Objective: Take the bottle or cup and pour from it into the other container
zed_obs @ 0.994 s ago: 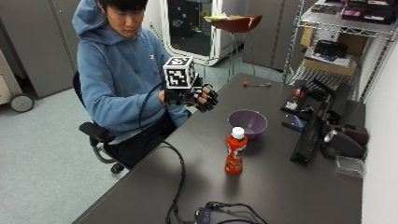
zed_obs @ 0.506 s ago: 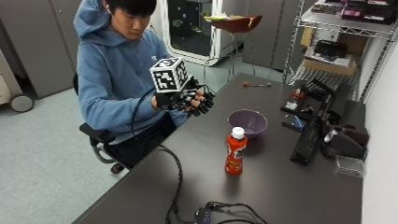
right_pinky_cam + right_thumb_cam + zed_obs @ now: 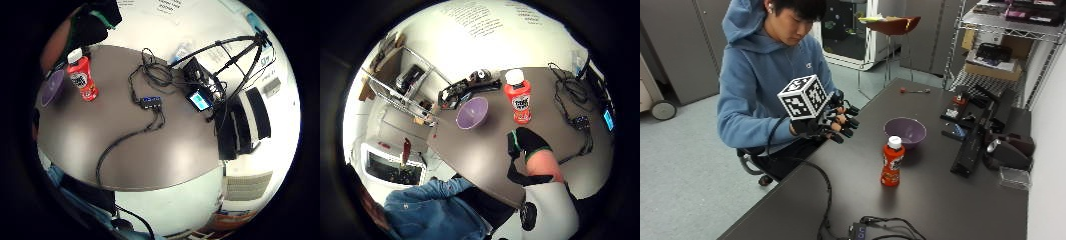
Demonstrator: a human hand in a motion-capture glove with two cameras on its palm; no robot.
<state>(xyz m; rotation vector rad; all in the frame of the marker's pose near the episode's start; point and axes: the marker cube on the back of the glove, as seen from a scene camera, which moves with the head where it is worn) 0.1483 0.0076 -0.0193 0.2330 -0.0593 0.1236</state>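
A red-orange bottle (image 3: 892, 165) with a white cap stands upright on the dark table (image 3: 939, 200), near its middle. Just behind it sits a purple bowl (image 3: 905, 131). My gloved right hand (image 3: 832, 122) hovers over the table's left edge, well apart from the bottle, with its fingers loosely curled and nothing in them. The thumb side palm view shows the bottle (image 3: 519, 102) beside the bowl (image 3: 472, 112), with a finger (image 3: 532, 150) at the edge. In the little finger side palm view, the bottle (image 3: 82, 77) and the bowl (image 3: 51, 87) appear small and far off.
Black devices (image 3: 976, 140) and a small clear box (image 3: 1014, 177) line the table's right side. A cable runs along the table to a small hub (image 3: 863, 231) at the near end. A wire shelf (image 3: 999, 45) stands behind the table.
My hand has sunk a little toward the table's left edge and turned slightly. The bottle and the bowl stand where they were.
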